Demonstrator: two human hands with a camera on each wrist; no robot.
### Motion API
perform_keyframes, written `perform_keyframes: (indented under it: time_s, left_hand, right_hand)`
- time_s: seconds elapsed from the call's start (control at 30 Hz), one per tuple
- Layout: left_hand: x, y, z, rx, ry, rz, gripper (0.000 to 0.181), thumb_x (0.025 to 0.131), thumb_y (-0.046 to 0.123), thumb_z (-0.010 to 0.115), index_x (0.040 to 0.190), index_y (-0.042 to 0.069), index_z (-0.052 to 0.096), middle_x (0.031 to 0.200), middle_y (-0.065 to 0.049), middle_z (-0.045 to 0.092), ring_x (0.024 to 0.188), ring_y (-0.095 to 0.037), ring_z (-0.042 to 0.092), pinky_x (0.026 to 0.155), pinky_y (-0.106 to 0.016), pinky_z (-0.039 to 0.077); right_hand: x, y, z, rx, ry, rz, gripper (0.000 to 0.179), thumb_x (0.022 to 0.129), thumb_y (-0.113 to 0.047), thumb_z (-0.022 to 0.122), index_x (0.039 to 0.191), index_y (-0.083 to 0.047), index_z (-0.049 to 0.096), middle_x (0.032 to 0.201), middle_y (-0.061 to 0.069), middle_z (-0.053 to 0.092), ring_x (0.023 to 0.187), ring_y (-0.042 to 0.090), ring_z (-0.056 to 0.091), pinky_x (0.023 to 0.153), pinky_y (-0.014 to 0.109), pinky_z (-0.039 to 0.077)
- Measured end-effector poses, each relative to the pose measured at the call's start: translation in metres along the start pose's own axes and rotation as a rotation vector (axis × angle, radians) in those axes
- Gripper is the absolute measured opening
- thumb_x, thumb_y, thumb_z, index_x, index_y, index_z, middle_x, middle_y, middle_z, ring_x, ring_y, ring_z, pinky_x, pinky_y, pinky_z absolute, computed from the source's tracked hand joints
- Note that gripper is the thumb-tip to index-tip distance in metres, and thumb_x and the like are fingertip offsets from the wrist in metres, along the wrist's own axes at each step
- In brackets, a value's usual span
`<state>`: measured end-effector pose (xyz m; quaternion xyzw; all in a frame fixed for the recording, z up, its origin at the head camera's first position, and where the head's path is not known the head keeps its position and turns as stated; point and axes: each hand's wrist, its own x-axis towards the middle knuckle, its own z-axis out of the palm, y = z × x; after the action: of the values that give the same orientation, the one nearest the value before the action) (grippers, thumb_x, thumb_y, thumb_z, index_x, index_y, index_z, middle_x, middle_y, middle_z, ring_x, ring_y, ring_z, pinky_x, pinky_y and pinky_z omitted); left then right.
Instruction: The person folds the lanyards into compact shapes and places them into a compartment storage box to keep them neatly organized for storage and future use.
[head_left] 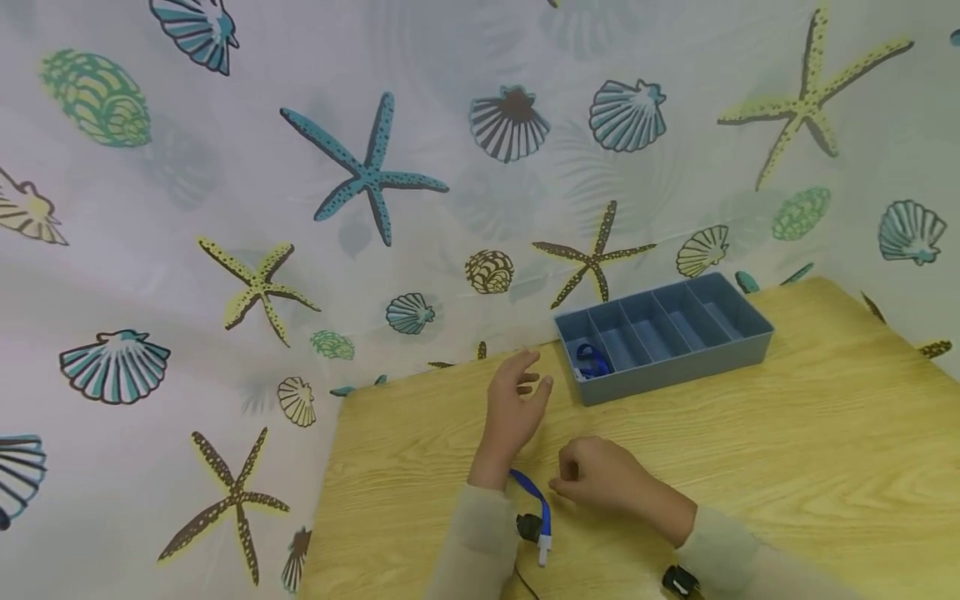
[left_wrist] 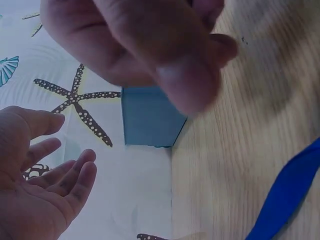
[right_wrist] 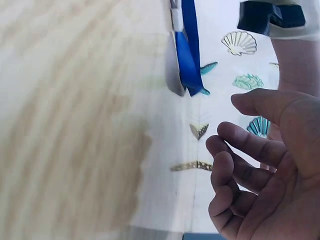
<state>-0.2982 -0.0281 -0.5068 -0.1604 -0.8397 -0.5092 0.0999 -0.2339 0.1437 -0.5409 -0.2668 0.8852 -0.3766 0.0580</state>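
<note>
Left hand (head_left: 516, 402) half spread; right hand (head_left: 606, 472) loosely curled.

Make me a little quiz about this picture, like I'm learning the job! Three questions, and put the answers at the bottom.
1. In the head view, which section of the tray holds a blue strap? A) the leftmost B) the middle one C) the rightmost
2. True or false: the left hand and the right hand are both outside the tray.
3. What colour is the clip on the end of the other blue strap, beside the left sleeve?

Key: 1. A; 2. True; 3. White
</note>
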Motion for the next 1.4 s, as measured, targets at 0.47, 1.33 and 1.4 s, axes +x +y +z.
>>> perform_keyframes:
  time_s: [0.47,1.33,1.4]
  left_hand:
    - [-0.021,-0.008,-0.001,0.054,-0.175,-0.099,0.039,0.107,0.028,0.066,0.143,0.014,0.066,0.162,-0.012,0.047,0.123,-0.029,0.069,0.101,-0.040,0.059]
    - [-0.056,-0.008,-0.018,0.215,-0.504,-0.189,0.035,0.099,0.003,0.063,0.131,0.010,0.074,0.136,-0.007,0.069,0.129,-0.027,0.063,0.105,-0.045,0.054]
    - [-0.057,-0.010,-0.017,0.209,-0.544,-0.203,0.034,0.096,0.003,0.067,0.129,0.009,0.075,0.133,-0.007,0.070,0.123,-0.025,0.065,0.102,-0.040,0.056]
  right_hand:
    - [-0.007,-0.009,0.031,0.035,-0.146,0.083,0.050,0.084,-0.050,0.086,0.058,-0.024,0.052,0.054,-0.014,0.046,0.049,0.004,0.041,0.045,0.023,0.031]
    - [-0.008,-0.016,0.005,0.001,-0.206,0.259,0.026,0.071,0.001,0.080,0.064,-0.013,0.059,0.056,-0.005,0.053,0.049,0.011,0.045,0.045,0.023,0.032]
    - [-0.007,-0.016,0.001,-0.017,-0.196,0.292,0.026,0.071,0.000,0.082,0.065,-0.012,0.060,0.057,-0.003,0.055,0.050,0.012,0.047,0.046,0.024,0.034]
